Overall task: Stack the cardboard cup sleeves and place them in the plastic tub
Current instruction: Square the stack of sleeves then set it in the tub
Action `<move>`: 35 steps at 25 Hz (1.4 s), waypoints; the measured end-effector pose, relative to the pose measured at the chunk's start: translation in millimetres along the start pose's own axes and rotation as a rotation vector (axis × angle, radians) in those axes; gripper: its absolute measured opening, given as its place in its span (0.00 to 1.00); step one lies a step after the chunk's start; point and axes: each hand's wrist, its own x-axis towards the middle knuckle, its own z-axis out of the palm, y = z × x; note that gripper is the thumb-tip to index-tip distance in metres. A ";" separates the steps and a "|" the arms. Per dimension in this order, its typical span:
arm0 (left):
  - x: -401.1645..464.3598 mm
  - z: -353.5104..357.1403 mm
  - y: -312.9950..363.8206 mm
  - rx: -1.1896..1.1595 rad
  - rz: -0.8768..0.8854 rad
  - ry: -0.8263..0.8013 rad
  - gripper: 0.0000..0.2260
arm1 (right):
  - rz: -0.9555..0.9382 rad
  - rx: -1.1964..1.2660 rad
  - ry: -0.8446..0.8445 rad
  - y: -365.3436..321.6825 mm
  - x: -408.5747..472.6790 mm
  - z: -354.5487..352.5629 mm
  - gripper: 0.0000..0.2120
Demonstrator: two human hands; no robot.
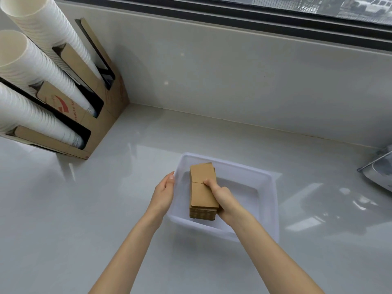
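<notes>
On the counter: your clear plastic tub [267, 211] sits on the shiny grey counter [63, 219], right in front of you, near the middle.

Sleeves: your stack of brown cardboard cup sleeves [202, 193] is over the left part of the tub. It lies flat and long, pointing away from you. I cannot tell if the stack touches the tub floor yet.

Your right hand: your right hand [222, 198] is wrapped around the stack from the right side. Your thumb lies on the top sleeve and your other fingers curl under, so the hand is closed tight on the stack.

Your left hand: your left hand [164, 193] is at the tub's left wall. The fingers are straight and close together, and the tips press on the rim. The hand is flat and holds nothing inside it.

Left side: tall piles of white paper cups [31, 66] lean out of a brown cardboard cup holder [99, 122] with dark slots. It stands well apart from the tub, against the pale wall [233, 71].

Far right: part of a silver machine [379, 172] peeks in at the edge.

Top: a dark window frame [254, 18] runs along the wall.
</notes>
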 end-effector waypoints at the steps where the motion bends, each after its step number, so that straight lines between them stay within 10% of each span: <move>1: -0.4 0.4 -0.4 -0.005 0.000 -0.011 0.18 | 0.001 -0.016 0.009 1.0 2.8 3.0 0.27; 20: -11.1 8.0 5.6 0.003 0.021 0.013 0.19 | 0.015 -0.222 0.063 4.3 9.4 25.7 0.44; 28: -13.0 9.5 5.6 -0.047 -0.006 0.034 0.19 | -0.008 -0.214 -0.075 0.2 2.9 27.9 0.28; 35: -7.6 8.3 -3.7 -0.021 0.007 0.021 0.19 | -0.005 -0.370 -0.053 5.6 8.2 43.0 0.42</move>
